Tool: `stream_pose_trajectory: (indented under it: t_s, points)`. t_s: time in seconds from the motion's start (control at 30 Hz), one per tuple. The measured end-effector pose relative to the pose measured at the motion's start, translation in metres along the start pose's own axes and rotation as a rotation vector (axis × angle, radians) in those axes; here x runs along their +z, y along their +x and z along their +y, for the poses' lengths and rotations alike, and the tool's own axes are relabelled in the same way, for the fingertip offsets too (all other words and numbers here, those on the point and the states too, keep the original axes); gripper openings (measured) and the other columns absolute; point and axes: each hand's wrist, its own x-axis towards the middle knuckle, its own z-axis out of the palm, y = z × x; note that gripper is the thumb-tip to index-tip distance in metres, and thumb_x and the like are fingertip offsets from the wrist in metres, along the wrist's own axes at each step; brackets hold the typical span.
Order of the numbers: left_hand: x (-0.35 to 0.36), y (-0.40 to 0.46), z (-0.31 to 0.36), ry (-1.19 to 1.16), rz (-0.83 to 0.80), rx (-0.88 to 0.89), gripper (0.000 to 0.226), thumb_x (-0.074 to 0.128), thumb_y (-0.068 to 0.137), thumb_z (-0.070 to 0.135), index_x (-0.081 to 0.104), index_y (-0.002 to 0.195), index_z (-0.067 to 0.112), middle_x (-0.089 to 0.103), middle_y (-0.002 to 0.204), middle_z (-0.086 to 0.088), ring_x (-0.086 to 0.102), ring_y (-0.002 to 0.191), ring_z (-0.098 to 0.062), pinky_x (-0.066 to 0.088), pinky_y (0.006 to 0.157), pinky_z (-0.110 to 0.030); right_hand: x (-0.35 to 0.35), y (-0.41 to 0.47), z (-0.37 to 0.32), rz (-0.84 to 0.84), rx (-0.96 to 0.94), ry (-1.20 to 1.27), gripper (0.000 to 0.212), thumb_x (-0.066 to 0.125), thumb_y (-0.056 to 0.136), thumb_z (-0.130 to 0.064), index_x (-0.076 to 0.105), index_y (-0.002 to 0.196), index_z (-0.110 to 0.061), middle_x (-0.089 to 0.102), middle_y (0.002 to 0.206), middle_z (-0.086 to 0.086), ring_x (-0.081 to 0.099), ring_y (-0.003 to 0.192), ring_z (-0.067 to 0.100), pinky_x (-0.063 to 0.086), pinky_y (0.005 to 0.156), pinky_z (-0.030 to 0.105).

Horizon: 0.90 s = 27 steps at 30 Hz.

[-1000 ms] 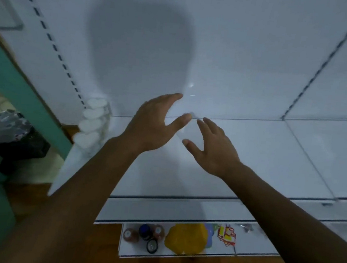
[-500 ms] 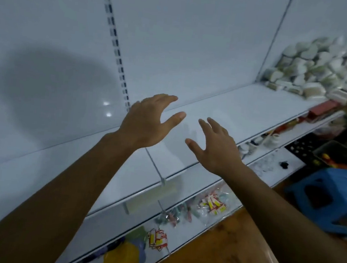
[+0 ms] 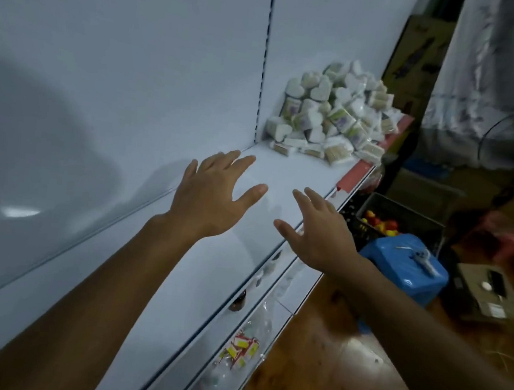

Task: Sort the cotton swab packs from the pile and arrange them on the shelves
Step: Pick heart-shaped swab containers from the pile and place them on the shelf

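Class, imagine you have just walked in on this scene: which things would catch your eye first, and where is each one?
First, the two bare hands stretched out over the white shelf: the left hand and the right hand, both spread open and holding nothing. Next, the pile of cotton swab packs, many heart-shaped, heaped at the shelf's far end. Last, the blue stool on the floor at right.

The cotton swab packs (image 3: 329, 114) lie heaped in a loose pile at the far right end of the white shelf (image 3: 285, 178), against the back panel. Many are white and heart-shaped; others are flat clear packets showing rows of sticks, tilted every way and overlapping.
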Motion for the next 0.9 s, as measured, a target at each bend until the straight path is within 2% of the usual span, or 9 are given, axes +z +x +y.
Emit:
stream_pose_trajectory:
  t_s: [0.23, 0.47, 0.63, 0.7, 0.8, 0.9]
  points:
    - [0.034, 0.12, 0.013, -0.008, -0.025, 0.073, 0.077, 0.02, 0.088, 0.077, 0.031, 0.151, 0.033, 0.032, 0.159, 0.003, 0.026, 0.147, -0.019, 0.017, 0.121, -0.051, -0.015, 0.091, 0.063, 0.027, 0.04, 0.022, 0.077, 0.044, 0.094, -0.063, 0.019, 0.155, -0.022, 0.017, 0.163, 0.005, 0.019, 0.149, 0.027, 0.025, 0.118, 0.049]
    - [0.075, 0.206, 0.021, -0.027, -0.015, 0.0, 0.08, 0.024, 0.083, 0.078, 0.04, 0.146, 0.032, 0.043, 0.152, 0.007, 0.039, 0.139, -0.019, 0.028, 0.115, -0.054, -0.018, 0.189, 0.13, 0.032, 0.003, 0.115, 0.072, 0.055, 0.095, -0.051, 0.025, 0.152, -0.019, 0.024, 0.16, 0.006, 0.029, 0.144, 0.028, 0.037, 0.111, 0.047]
    - [0.104, 0.264, 0.035, -0.021, 0.028, -0.123, 0.08, 0.027, 0.083, 0.078, 0.046, 0.14, 0.026, 0.054, 0.142, 0.002, 0.053, 0.126, -0.025, 0.041, 0.104, -0.053, -0.017, 0.267, 0.188, 0.018, -0.114, 0.181, 0.07, 0.06, 0.093, -0.042, 0.029, 0.15, -0.015, 0.032, 0.156, 0.008, 0.038, 0.137, 0.03, 0.042, 0.106, 0.046]
    - [0.112, 0.287, 0.049, -0.031, 0.033, -0.179, 0.083, 0.027, 0.081, 0.079, 0.048, 0.14, 0.025, 0.055, 0.142, 0.001, 0.054, 0.125, -0.026, 0.041, 0.104, -0.053, -0.024, 0.294, 0.209, 0.038, -0.167, 0.175, 0.068, 0.063, 0.092, -0.037, 0.033, 0.149, -0.015, 0.036, 0.153, 0.008, 0.04, 0.135, 0.03, 0.042, 0.105, 0.045]
    - [0.123, 0.314, 0.067, -0.012, 0.021, -0.229, 0.077, 0.033, 0.082, 0.076, 0.048, 0.14, 0.027, 0.056, 0.139, 0.001, 0.056, 0.121, -0.027, 0.041, 0.104, -0.053, -0.038, 0.331, 0.233, 0.134, -0.248, 0.177, 0.061, 0.067, 0.089, -0.025, 0.042, 0.144, -0.013, 0.045, 0.146, 0.01, 0.042, 0.132, 0.032, 0.041, 0.104, 0.044]
    - [0.126, 0.338, 0.079, -0.038, 0.04, -0.258, 0.073, 0.033, 0.083, 0.073, 0.047, 0.14, 0.03, 0.056, 0.139, 0.002, 0.055, 0.123, -0.026, 0.04, 0.103, -0.055, -0.05, 0.372, 0.246, 0.202, -0.315, 0.207, 0.059, 0.067, 0.088, -0.019, 0.044, 0.142, -0.009, 0.045, 0.147, 0.012, 0.039, 0.135, 0.033, 0.038, 0.107, 0.045]
